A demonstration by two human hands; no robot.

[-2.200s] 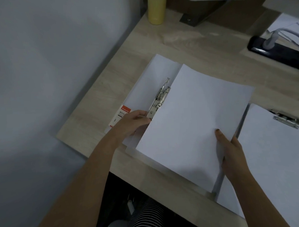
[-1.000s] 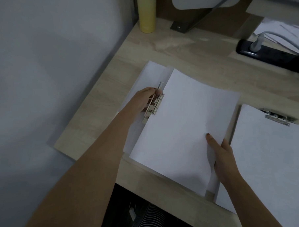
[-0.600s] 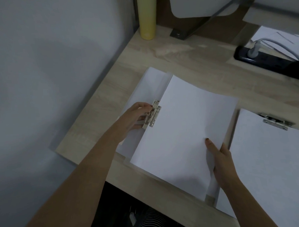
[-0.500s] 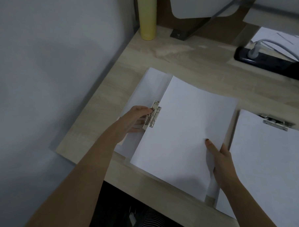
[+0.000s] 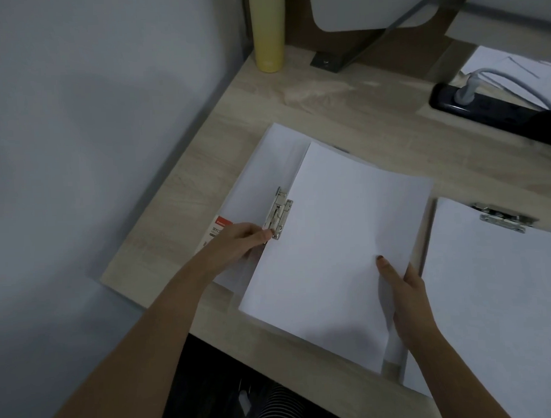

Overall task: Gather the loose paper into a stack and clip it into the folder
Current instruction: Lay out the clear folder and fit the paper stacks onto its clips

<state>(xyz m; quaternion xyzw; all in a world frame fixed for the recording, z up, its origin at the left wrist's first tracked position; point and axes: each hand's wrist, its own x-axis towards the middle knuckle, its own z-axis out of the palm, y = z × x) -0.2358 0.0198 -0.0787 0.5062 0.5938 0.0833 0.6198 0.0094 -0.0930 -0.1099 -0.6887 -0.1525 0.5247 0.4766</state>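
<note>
A white folder (image 5: 266, 165) lies open on the wooden desk, with a metal lever clip (image 5: 279, 213) along its spine. A stack of white paper (image 5: 335, 237) rests on the folder's right half, its left edge under the clip. My left hand (image 5: 242, 245) sits at the near end of the clip, fingertips touching the lever. My right hand (image 5: 404, 301) grips the paper's right edge, thumb on top. The clip lies flat against the paper.
A second white board with a metal clip (image 5: 502, 219) lies at the right. A yellow cylinder (image 5: 268, 29) stands at the back corner. A black power strip (image 5: 491, 112) with a grey cable lies at the back right. The desk's near edge (image 5: 274, 344) is close to my body.
The clip lever stood raised a second ago with my left hand high on it; now it lies flat on the paper and my left hand has slid back to its near end.
</note>
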